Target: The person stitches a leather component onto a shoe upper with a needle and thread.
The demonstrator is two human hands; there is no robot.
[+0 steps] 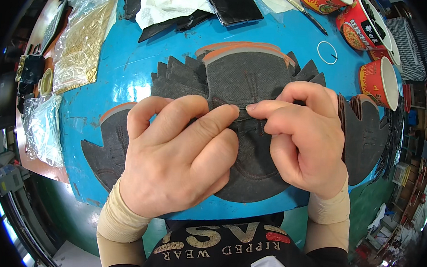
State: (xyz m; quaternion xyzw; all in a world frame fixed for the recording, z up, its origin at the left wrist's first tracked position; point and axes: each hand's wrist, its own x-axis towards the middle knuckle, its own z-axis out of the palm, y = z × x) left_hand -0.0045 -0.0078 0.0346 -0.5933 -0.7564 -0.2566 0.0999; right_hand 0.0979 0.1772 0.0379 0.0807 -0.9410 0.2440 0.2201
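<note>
A dark grey, denim-like cut fabric piece (248,77) lies in front of me, with stitched lines down its middle and a rounded lower part. My left hand (180,153) is closed, with its index fingertip pressed on a folded seam across the piece. Close beside it, my right hand (311,134) is also closed, pinching at the same seam with thumb and index finger. The fingertips nearly meet there. Whether a thin strip or only the fabric fold is between them is hard to make out. Beneath the piece fans a stack of pointed dark fabric pieces (178,77).
More dark cut pieces lie at left (110,142) and right (365,135) on the blue table (129,69). Red paper cups (379,82), a pen (306,15), a white ring (321,53), a dark tablet-like slab (231,5), white tissue (170,6) and a plastic bag (84,42) surround them.
</note>
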